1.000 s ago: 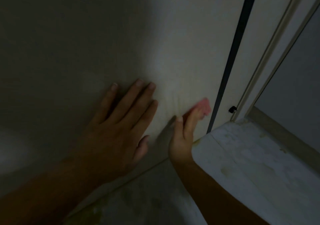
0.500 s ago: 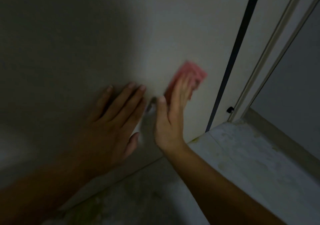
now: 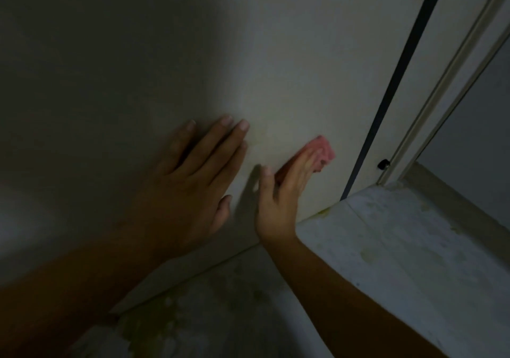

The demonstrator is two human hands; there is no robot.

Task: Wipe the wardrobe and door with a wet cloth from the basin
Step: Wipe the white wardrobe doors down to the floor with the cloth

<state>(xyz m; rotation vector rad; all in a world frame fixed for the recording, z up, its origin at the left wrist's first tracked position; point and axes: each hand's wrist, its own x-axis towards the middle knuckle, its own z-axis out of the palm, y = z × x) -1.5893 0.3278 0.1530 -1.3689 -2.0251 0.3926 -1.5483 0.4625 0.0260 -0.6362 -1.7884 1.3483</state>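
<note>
I get a very dim, grainy view. The left of the pale panel (image 3: 289,54) sinks into deep shadow, while its right side catches faint light. The right hand (image 3: 278,200) throws a soft shadow leftward. The pink cloth (image 3: 323,152) looks smeared.

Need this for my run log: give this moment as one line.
step: wiping | left hand: flat on white panel | right hand: presses pink cloth on panel, low, near dark gap
</note>
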